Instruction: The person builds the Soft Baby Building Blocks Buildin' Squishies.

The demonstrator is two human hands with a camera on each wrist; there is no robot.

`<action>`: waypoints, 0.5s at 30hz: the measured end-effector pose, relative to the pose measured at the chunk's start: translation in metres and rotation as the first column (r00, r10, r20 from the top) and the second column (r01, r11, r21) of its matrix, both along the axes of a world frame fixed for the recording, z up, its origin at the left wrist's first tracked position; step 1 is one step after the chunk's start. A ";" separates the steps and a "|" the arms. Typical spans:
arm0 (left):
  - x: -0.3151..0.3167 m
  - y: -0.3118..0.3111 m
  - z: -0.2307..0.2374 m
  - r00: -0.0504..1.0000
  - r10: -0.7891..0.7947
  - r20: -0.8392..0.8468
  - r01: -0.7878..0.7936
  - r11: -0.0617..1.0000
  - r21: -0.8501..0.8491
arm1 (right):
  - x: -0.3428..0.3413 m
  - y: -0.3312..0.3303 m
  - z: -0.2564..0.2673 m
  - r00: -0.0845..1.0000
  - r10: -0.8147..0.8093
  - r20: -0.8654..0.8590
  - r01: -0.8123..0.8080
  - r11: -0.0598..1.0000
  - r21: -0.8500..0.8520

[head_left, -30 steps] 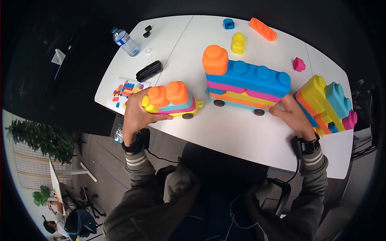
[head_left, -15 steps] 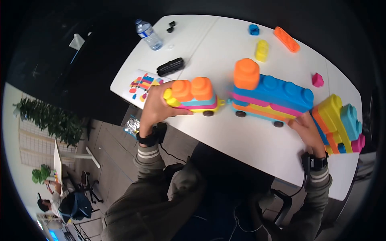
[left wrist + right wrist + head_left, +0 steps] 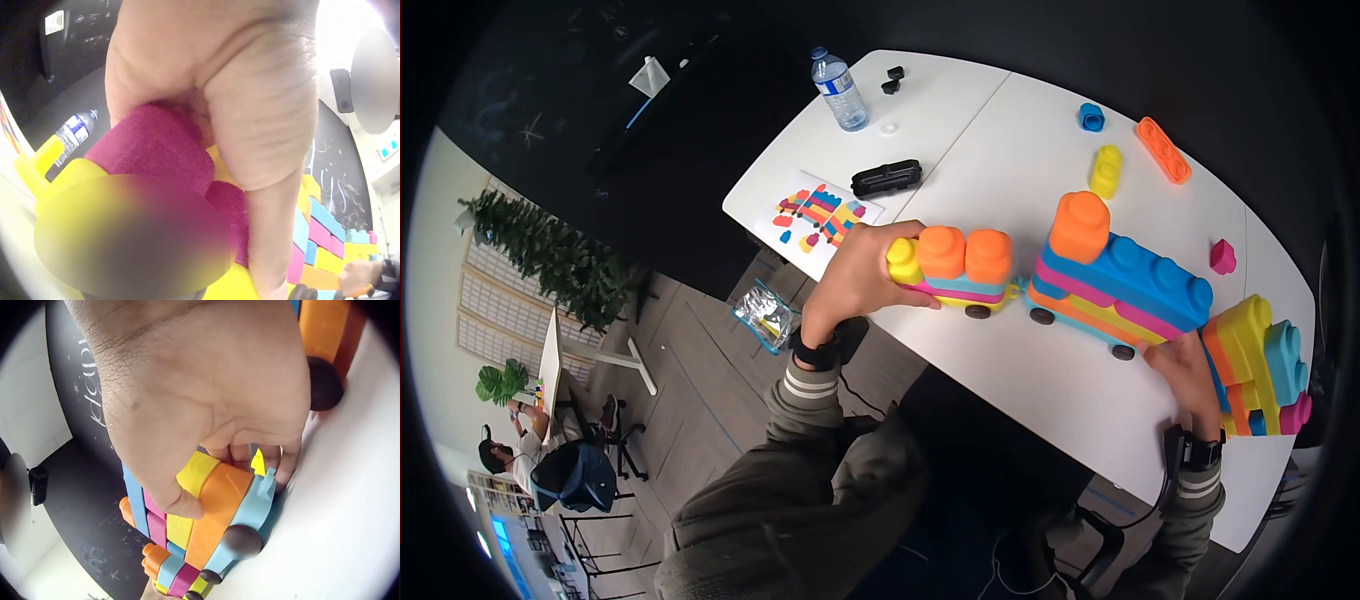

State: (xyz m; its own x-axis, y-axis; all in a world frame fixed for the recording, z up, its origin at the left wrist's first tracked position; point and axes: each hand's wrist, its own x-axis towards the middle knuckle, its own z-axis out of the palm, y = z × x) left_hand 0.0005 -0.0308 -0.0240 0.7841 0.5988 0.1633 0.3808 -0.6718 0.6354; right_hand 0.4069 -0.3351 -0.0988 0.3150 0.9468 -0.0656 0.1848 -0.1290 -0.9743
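Note:
My left hand [image 3: 860,275] grips the rear of a small toy-block wagon [image 3: 965,290], which has two orange blocks on top, yellow at its back and dark wheels. Its front meets the light-blue hook end of a longer block wagon [image 3: 1115,290], and the two ends overlap in the head view. The long wagon carries a blue beam and a tall orange block. At its right end my right hand [image 3: 1185,375] holds on; in the right wrist view the thumb [image 3: 181,503] presses the yellow and orange side blocks. Magenta blocks [image 3: 147,147] lie under my left palm.
Right of my right hand stands a third block build [image 3: 1250,365]. Loose blocks lie beyond: yellow [image 3: 1106,172], blue [image 3: 1091,117], orange [image 3: 1164,150], magenta [image 3: 1222,256]. A black case [image 3: 886,179], a picture sheet [image 3: 808,205] and a water bottle [image 3: 840,90] are at left.
The small wagon in my left hand has come right up to the long wagon, closing the gap between them. The head view has turned, shifting the table right.

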 end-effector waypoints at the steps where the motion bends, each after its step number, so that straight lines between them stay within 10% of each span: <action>1: 0.001 -0.001 0.000 1.000 -0.009 0.012 0.009 1.000 -0.001 | -0.001 0.000 0.002 1.000 -0.002 0.013 0.002 1.000 -0.008; 15: 0.006 -0.006 0.001 1.000 -0.001 0.006 0.001 1.000 0.017 | 0.001 -0.001 0.001 0.998 0.005 0.061 -0.004 1.000 -0.010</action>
State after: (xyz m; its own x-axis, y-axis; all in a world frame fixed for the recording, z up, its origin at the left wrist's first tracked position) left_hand 0.0068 -0.0368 -0.0229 0.7836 0.5950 0.1785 0.3761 -0.6831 0.6260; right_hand 0.4082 -0.3358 -0.0977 0.3145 0.9476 -0.0552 0.2448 -0.1372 -0.9598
